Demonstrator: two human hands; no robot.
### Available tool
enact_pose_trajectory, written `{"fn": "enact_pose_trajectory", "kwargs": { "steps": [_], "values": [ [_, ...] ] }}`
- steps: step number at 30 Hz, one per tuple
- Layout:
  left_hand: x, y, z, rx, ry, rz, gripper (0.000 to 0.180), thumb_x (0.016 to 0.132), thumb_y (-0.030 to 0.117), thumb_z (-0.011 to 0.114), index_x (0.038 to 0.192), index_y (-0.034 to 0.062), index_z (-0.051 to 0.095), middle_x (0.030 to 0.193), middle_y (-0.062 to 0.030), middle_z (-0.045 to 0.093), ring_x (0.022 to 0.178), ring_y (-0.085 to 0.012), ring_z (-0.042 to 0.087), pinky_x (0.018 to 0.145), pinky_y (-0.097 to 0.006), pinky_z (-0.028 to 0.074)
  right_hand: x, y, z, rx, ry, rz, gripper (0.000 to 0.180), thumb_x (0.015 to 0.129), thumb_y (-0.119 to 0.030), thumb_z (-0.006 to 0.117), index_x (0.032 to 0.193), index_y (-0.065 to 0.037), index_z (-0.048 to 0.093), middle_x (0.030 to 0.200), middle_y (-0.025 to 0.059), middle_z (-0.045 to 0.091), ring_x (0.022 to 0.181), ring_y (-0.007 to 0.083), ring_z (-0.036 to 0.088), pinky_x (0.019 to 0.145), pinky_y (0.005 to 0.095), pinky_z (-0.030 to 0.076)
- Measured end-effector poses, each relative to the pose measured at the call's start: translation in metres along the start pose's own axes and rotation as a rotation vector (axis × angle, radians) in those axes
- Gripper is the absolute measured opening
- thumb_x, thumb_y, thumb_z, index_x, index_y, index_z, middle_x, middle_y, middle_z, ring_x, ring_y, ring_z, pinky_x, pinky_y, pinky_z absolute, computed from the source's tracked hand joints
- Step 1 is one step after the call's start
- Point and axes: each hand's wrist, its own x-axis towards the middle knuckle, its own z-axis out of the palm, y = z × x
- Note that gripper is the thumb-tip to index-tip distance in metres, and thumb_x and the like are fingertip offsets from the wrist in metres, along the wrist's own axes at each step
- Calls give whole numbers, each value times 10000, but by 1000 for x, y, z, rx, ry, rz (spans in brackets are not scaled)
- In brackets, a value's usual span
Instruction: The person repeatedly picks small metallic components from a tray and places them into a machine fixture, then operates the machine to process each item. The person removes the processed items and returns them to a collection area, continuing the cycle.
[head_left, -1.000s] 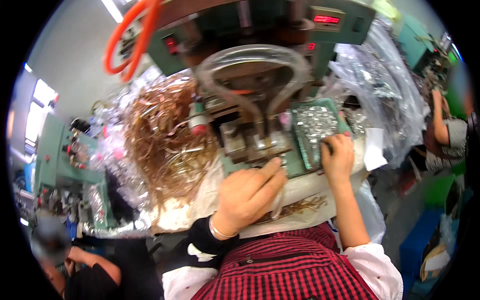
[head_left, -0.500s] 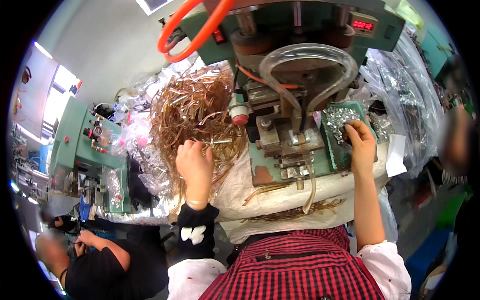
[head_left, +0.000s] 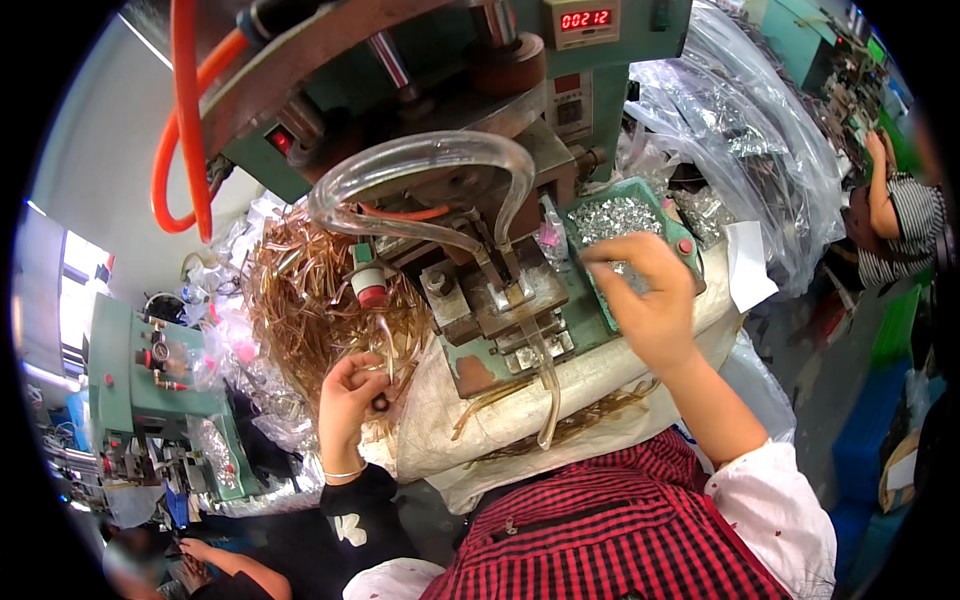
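My left hand [head_left: 350,405] is beside a pile of brownish clear plastic tubes [head_left: 290,300], thumb and fingers closed on a clear tube [head_left: 389,345]. A small dark round thing [head_left: 380,402] shows just under its fingertips. My right hand [head_left: 650,305], smeared by motion, is over the near edge of a green tray [head_left: 602,302] of small shiny metal pieces [head_left: 618,218]. Its fingertips are pinched together; what they hold is too small to make out. Between my hands stands a green press [head_left: 480,372] with a metal fixture [head_left: 515,300]; a clear tube [head_left: 548,400] hangs from its front.
A thick clear hose [head_left: 430,145] loops before the press head, and an orange hose [head_left: 180,130] hangs at upper left. A red button [head_left: 371,292] is beside the fixture. Plastic bags [head_left: 740,130] lie at right. Co-workers sit at lower left and far right.
My right hand has lifted from the metal pieces and moved toward the fixture. My left hand has come nearer me, off the middle of the tube pile. The whole view has turned and shifted.
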Motion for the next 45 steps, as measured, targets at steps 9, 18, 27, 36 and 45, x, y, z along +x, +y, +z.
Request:
{"fn": "enact_pose_trajectory", "kwargs": {
  "steps": [9,18,27,36,45],
  "values": [
    [-32,73,93,-134,291,1036,113,1017,77,599,1028,-18,658,894,-107,694,765,-153,646,626,-244,503,-1,-23,61,611,-8,397,370,878,26,687,1232,27,581,947,62,676,893,100,623,843,254,487],
    [-32,121,118,21,247,1146,63,963,7,646,1003,-42,644,927,-145,703,849,-175,655,778,-282,519,6,-66,40,620,-157,467,525,860,9,696,1342,19,486,1034,82,670,939,117,610,894,267,471],
    [-56,127,123,63,355,1325,138,918,14,681,1032,-50,636,920,-209,689,839,-244,664,790,-303,533,11,-47,57,421,-88,282,433,831,1,676,1248,11,559,993,92,657,926,166,627,858,316,499],
    [-54,123,125,33,381,1269,96,1000,43,589,1021,-41,632,961,-153,698,743,-161,641,632,-254,562,10,-15,48,681,-55,572,187,878,-42,695,1058,-3,722,965,100,712,908,188,666,836,312,522],
    [-21,118,123,-69,377,1121,88,926,-31,679,1005,-62,657,945,-134,682,879,-197,666,807,-287,517,-4,-39,62,817,-60,581,382,906,31,684,1275,47,587,1080,74,719,970,101,658,914,248,493]
  ]
}}
